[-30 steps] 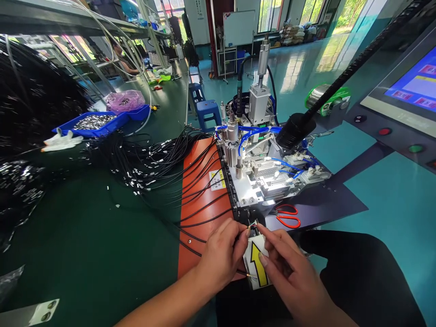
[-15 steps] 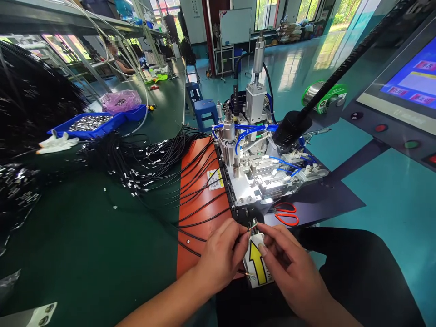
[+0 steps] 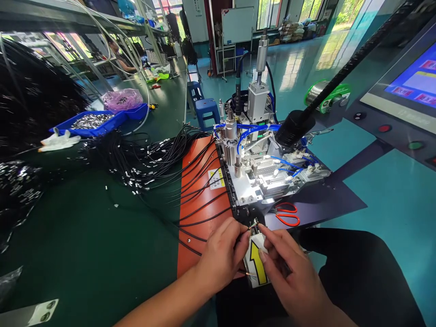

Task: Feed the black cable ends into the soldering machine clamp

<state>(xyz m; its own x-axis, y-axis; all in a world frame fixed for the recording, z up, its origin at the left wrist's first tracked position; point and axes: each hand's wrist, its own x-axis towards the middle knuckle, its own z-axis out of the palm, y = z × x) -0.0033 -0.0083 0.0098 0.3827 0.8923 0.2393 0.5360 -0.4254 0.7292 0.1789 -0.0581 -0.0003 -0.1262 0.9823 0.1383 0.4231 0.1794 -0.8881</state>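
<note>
Dark green and smooth, a wide worktable (image 3: pixel 85 227) spreads across the left side. Beside it stands a silver metal machine (image 3: pixel 269 170) with upright cylinders and bright blue tubes. Along the machine's left edge lies an orange-red, flat panel (image 3: pixel 195 200), crossed by black cables from a tangled heap of black cables with shiny ends (image 3: pixel 153 159) on the worktable. Farther back, a shallow blue plastic tray (image 3: pixel 98 131) holds many small silvery pieces. Near the machine's front, the left hand (image 3: pixel 223 250) has thumb and forefinger pinched together, while the right hand (image 3: pixel 291 263) points its index finger forward, thumb apart. Between the hands sits a white block with a black-edged yellow arrow (image 3: pixel 257 261). Red-handled scissors (image 3: pixel 289 225) lie beyond the right hand. Smallest, thin light-coloured wires (image 3: pixel 252 225) stick out from the left pinch; whether the right hand grips them too, I cannot tell.
</note>
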